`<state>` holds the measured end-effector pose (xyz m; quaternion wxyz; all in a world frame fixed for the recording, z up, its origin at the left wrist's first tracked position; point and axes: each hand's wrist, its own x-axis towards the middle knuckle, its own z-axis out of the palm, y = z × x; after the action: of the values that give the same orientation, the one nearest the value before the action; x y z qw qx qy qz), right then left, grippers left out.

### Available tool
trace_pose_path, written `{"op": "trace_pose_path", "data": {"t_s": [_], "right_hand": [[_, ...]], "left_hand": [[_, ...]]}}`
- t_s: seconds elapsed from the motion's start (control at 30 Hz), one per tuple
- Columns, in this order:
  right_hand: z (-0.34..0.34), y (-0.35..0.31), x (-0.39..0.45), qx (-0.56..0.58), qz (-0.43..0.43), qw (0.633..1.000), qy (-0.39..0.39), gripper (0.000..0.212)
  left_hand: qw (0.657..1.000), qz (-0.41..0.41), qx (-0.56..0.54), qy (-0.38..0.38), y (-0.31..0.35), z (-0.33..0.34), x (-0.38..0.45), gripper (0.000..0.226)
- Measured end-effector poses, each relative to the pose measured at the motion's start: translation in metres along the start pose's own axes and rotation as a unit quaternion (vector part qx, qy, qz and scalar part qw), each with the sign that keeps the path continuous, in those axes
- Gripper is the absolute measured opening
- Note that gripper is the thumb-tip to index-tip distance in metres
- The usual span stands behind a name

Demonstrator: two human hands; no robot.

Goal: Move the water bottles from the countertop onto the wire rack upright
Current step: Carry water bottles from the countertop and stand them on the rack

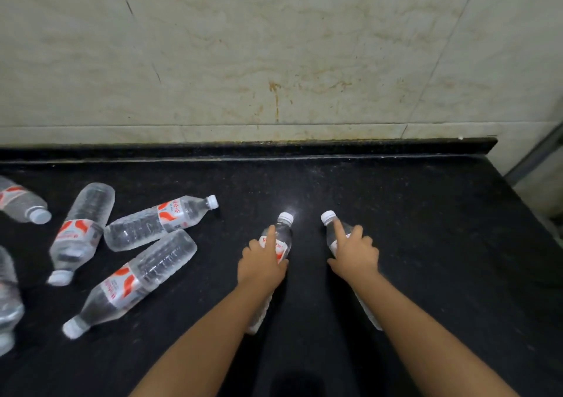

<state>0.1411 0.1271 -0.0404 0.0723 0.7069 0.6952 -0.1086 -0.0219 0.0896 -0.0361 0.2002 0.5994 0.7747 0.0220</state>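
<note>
The person's left hand (262,264) grips a clear plastic water bottle with a red-and-white label and white cap (282,236), fingers curled round its middle and the index finger laid straight along it toward the cap. The right hand (355,252) holds a second clear plastic water bottle with a white cap (330,229) the same way, index finger stretched up the neck, the other fingers wrapped round the body. Both bottles lie along the black speckled stone countertop (426,214), caps just beyond the fingertips and pointing at the stained beige tiled wall (274,46); their bases run back beneath the wrists. The 2 bottles sit near each other, not touching.

Well to the left of the left hand's fingers, 6 more clear bottles with red-and-white labels (137,281) lie scattered on their sides, some touching, 3 of them cut off by the picture's edge. Far beyond the right hand's fingers, past the counter's end, a grey metal bar (536,153) slants down the wall.
</note>
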Motion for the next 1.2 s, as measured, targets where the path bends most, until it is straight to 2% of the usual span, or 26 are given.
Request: {"op": "trace_pose_path", "data": {"t_s": [0.1,0.2,0.33,0.43,0.57,0.73,0.93,1.07,1.2], "right_hand": [[-0.002,0.011,-0.022,0.047,0.023,0.998,-0.033,0.08],[-0.012,0.024,-0.038,0.104,0.044,0.993,-0.022,0.079],[-0.04,0.045,-0.051,0.137,0.011,0.99,0.038,0.085],[-0.073,0.069,-0.054,0.183,-0.015,0.976,0.119,0.085],[-0.133,0.119,-0.054,0.299,-0.032,0.924,0.236,0.086],[-0.211,0.221,-0.058,0.35,-0.081,0.859,0.364,0.083],[-0.278,0.357,-0.072,0.371,-0.114,0.812,0.436,0.084],[-0.307,0.43,-0.073,0.428,-0.122,0.76,0.475,0.085],[-0.326,0.488,-0.064,0.431,-0.15,0.73,0.509,0.085]], "left_hand": [[0.999,-0.012,-0.034,0.0,-0.007,-0.003,-0.024,0.073],[0.998,0.008,-0.047,0.035,0.001,-0.016,-0.044,0.07],[0.988,0.055,-0.094,0.108,0.037,-0.049,-0.058,0.068],[0.973,0.119,-0.107,0.166,0.078,-0.074,-0.064,0.071],[0.943,0.181,-0.119,0.254,0.154,-0.099,-0.073,0.074],[0.908,0.225,-0.136,0.326,0.278,-0.113,-0.091,0.078],[0.864,0.275,-0.177,0.382,0.425,-0.115,-0.125,0.076],[0.837,0.306,-0.194,0.41,0.494,-0.112,-0.14,0.076],[0.829,0.324,-0.198,0.41,0.547,-0.109,-0.14,0.076]]}}
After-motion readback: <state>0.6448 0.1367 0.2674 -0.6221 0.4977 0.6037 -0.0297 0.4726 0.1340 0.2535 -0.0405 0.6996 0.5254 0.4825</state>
